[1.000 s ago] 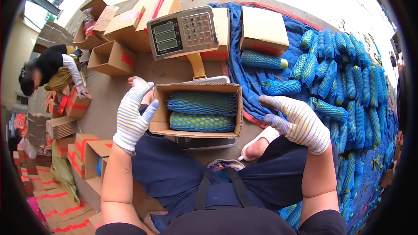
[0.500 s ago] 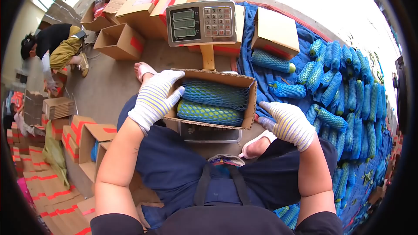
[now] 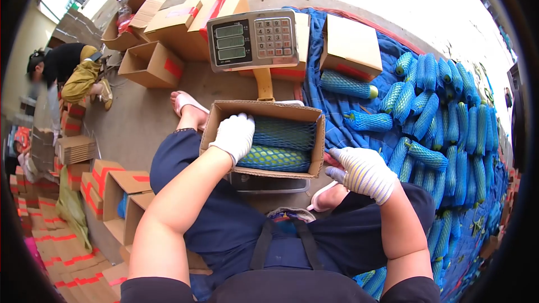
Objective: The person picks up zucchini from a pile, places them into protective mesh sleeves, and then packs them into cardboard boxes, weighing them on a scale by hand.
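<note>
The left hand [image 3: 234,137], in a pale glove, is put inside the open cardboard box [image 3: 319,146], at its left end, and it lies over the left part of the two netted green vegetables [image 3: 275,159]. These vegetables are placed side by side along the box, each one in a blue foam net. The fingers of this hand are bent and their tips are partly hidden, so I cannot tell how far open they are, or whether they have hold of a vegetable or only touch it. The right hand [image 3: 365,174], in a striped glove, is just beside the right end of the box, outside of it; its fingers [image 3: 341,154] are loosely curved, with a gap between them and the thumb, and nothing is seen to be held in them. The box is above the platform [image 3: 269,184] of a scale, whose display panel [image 3: 252,41] is fixed on a yellowish post [image 3: 264,84] behind the box. To the right, on a blue cloth [image 3: 315,28], there is a pile [image 3: 452,129] of many vegetables in the same nets, and one more carton [image 3: 351,45] stands near it. On the left side, an open carton [image 3: 150,64] is on the floor [image 3: 135,118], and further away another person [image 3: 70,67] bends down near some boxes.
</note>
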`<state>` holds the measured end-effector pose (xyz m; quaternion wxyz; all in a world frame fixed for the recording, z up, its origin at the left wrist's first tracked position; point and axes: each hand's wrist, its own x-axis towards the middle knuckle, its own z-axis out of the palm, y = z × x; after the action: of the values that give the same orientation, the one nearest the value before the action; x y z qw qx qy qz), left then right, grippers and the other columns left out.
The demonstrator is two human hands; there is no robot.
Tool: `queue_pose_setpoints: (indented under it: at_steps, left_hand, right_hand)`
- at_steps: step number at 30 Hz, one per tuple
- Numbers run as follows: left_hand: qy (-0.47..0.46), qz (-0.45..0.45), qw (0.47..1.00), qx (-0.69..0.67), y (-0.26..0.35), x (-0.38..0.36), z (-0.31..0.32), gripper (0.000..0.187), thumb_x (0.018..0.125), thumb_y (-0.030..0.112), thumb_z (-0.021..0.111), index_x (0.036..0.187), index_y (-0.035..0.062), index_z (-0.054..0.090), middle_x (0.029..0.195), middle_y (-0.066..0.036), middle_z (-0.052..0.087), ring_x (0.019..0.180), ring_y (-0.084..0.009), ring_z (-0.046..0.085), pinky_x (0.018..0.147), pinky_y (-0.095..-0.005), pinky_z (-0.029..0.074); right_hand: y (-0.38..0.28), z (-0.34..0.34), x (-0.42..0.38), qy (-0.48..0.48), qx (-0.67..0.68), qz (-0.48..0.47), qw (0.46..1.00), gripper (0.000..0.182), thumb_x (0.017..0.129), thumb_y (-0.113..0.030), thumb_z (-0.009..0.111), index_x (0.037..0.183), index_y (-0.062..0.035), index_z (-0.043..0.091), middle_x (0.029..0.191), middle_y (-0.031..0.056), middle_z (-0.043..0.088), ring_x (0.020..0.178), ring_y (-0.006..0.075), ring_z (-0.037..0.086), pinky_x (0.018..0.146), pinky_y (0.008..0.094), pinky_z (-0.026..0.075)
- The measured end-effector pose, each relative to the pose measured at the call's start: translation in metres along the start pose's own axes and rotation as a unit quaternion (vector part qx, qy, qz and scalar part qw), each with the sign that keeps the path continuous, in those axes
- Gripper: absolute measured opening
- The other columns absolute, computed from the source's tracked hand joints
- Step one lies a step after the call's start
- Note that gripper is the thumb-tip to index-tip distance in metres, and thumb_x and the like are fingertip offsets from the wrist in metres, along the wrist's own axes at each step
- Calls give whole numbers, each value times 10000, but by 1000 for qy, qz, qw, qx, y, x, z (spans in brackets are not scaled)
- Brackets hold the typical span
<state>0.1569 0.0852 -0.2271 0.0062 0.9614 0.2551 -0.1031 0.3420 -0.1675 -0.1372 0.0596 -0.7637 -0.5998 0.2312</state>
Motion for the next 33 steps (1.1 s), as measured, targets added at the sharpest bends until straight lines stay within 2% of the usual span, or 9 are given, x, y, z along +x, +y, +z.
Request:
queue_pose_setpoints:
  at_steps: [4, 8, 10, 12, 14, 18, 24, 30, 33]
  left_hand:
    - [-62, 62, 994, -69, -19, 6, -13, 315, 902, 199, 574, 1168, 40, 626, 1049, -190, 658, 970, -359, 636, 871, -427, 512]
    - [205, 14, 970, -130, -52, -33, -52, 443, 834, 280, 724, 1183, 39, 594, 1082, -166, 643, 1018, -347, 612, 910, -419, 491]
    - [170, -75, 981, -53, -69, -49, -58, 564, 802, 340, 759, 1218, 31, 536, 1091, -183, 628, 1046, -361, 586, 922, -418, 480]
    - [-106, -58, 987, 102, -85, -44, -49, 603, 862, 509, 629, 1155, -15, 570, 1003, -235, 637, 973, -408, 607, 881, -478, 478]
    - [-318, -96, 943, -30, -94, -32, -40, 610, 906, 546, 482, 1090, -2, 675, 1177, -212, 638, 1096, -373, 599, 953, -431, 452]
    - [-237, -25, 958, -156, -125, -28, -55, 492, 895, 440, 523, 941, -19, 697, 922, -254, 671, 876, -417, 632, 827, -439, 493]
    - [-95, -175, 945, -261, -250, -109, -37, 395, 883, 375, 572, 877, -2, 688, 752, -192, 665, 707, -319, 646, 696, -399, 492]
    - [36, -467, 726, -504, -365, -239, 83, 335, 918, 339, 578, 990, 23, 666, 799, -114, 692, 652, -238, 666, 556, -357, 536]
    - [181, -622, 392, -653, -386, -270, 157, 369, 955, 370, 520, 1119, 46, 585, 853, -139, 704, 679, -252, 697, 517, -354, 560]
  right_hand:
    - [-1, 7, 11, -48, 19, 25, 998, 484, 898, -507, 587, 998, -39, 660, 820, 162, 690, 777, 337, 677, 680, 426, 534]
    - [-9, 26, 25, -65, 81, 75, 992, 626, 927, -613, 473, 928, -23, 680, 809, 190, 690, 783, 361, 677, 717, 441, 532]
    - [-16, 24, 29, -100, 87, 99, 986, 602, 928, -590, 482, 898, -28, 698, 824, 200, 693, 793, 372, 675, 736, 440, 529]
    - [-11, 30, 44, -124, 94, 139, 978, 526, 921, -506, 500, 858, -28, 710, 807, 199, 694, 796, 370, 676, 728, 429, 528]
    - [-14, 24, 51, -137, 132, 170, 967, 424, 896, -374, 504, 789, -21, 712, 760, 188, 690, 745, 323, 684, 702, 407, 528]
    - [-20, 30, 55, -62, 326, 200, 922, 265, 904, -239, 541, 942, -4, 658, 778, 196, 679, 713, 317, 675, 692, 411, 520]
    - [-91, 38, 176, 62, 92, -30, 993, 306, 916, -307, 562, 974, -19, 648, 871, 244, 675, 811, 412, 651, 771, 457, 508]
    - [-226, 29, 293, 77, 329, -138, 931, 418, 947, -275, 559, 1287, -32, 553, 1018, 230, 686, 953, 388, 658, 849, 407, 513]
    - [-238, 34, 278, 0, 246, -163, 955, 467, 947, -308, 572, 1334, -52, 519, 1036, 206, 694, 957, 365, 664, 857, 396, 513]
